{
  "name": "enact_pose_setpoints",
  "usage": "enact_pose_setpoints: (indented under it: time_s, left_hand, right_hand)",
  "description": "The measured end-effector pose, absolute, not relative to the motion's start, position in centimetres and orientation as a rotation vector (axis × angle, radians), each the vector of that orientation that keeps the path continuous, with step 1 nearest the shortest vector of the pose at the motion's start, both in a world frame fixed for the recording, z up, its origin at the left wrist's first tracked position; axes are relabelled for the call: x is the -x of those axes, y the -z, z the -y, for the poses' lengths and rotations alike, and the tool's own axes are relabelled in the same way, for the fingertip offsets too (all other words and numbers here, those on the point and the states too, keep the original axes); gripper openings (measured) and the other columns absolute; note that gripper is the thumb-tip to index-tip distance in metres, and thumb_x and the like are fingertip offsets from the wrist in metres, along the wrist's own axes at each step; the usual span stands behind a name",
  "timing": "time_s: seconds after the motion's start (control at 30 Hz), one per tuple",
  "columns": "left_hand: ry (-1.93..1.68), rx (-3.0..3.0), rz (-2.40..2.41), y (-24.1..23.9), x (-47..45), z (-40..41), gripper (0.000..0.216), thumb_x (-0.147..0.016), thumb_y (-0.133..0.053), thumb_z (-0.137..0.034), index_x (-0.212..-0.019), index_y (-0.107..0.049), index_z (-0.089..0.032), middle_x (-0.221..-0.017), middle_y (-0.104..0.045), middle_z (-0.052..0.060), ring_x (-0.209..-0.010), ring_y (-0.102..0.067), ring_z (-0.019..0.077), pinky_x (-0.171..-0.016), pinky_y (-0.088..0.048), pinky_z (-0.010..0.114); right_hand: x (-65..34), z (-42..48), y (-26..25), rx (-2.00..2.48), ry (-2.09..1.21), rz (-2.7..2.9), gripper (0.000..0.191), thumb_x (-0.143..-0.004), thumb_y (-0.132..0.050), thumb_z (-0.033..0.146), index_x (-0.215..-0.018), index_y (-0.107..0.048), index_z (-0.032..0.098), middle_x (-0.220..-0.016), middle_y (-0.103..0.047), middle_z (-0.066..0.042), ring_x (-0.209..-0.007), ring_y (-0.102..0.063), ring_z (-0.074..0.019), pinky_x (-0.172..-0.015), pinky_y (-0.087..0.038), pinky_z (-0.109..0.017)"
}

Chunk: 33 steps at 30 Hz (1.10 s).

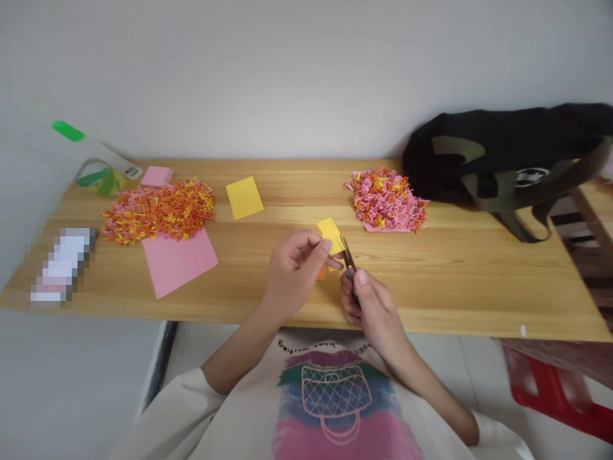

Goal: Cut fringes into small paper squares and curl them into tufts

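Observation:
Between the thumb and fingers of my left hand (pixel 297 271) is a small yellow piece of paper (pixel 330 231). My right hand (pixel 371 300) grips a pair of scissors (pixel 350 262), its blades pointing up and lying at the right edge of that paper. Below the yellow piece, an orange scrap of paper (pixel 322 273) shows on the table, partly hidden by my left fingers. Whether the blades are cutting into the paper, I cannot tell.
Left, a heap of orange and yellow paper shreds (pixel 163 211) lies by a pink sheet (pixel 179 260). A yellow square (pixel 244 197) sits mid-table. Pink-orange shreds (pixel 389 201) rest near a black bag (pixel 479 153). A pixelated object (pixel 64 265) is at far left; a red stool (pixel 550 390) stands below.

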State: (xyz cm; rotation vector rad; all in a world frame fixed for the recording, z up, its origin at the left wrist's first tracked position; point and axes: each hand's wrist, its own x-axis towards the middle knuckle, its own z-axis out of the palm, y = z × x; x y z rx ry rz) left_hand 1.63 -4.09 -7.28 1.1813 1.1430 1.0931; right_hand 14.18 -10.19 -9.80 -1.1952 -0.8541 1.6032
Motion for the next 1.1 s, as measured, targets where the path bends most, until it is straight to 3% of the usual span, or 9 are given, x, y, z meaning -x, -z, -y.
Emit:
enact_pose_setpoints:
  time_s: [0.37,0.8,1.1]
  left_hand:
    - [-1.077,-1.242,-1.123,7.15,-1.37,4.35,0.019,-0.084,-0.061,-0.024,-0.066,-0.057,-0.017,-0.059,-0.064,-0.003,-0.051,-0.063,0.0085,-0.053,-0.046,0.017]
    - [-1.082,-1.213,-1.121,7.04,-1.53,4.41,0.020,-0.082,-0.065,-0.029,-0.066,-0.059,-0.017,-0.058,-0.068,0.000,-0.049,-0.062,0.0101,-0.048,-0.047,0.019]
    - [-1.118,-1.201,-1.134,7.26,-1.52,4.36,0.018,-0.083,-0.063,-0.024,-0.066,-0.060,-0.017,-0.061,-0.068,-0.001,-0.055,-0.066,0.0107,-0.058,-0.051,0.020]
  right_hand:
    - [-14.26,10.19,9.50,1.202,-1.589,0.855,0.045,-0.088,-0.050,0.061,-0.068,-0.044,0.021,-0.051,-0.032,0.008,-0.042,-0.023,-0.0064,-0.037,-0.018,-0.021]
    - [-14.24,10.18,9.51,1.231,-1.534,0.916,0.048,-0.090,-0.046,0.061,-0.064,-0.043,0.020,-0.051,-0.030,0.008,-0.042,-0.023,-0.0066,-0.037,-0.018,-0.022]
    - [-14.44,10.37,10.14,1.261,-1.518,1.002,0.046,-0.093,-0.042,0.058,-0.068,-0.042,0.020,-0.057,-0.032,0.006,-0.046,-0.025,-0.0069,-0.040,-0.019,-0.022]
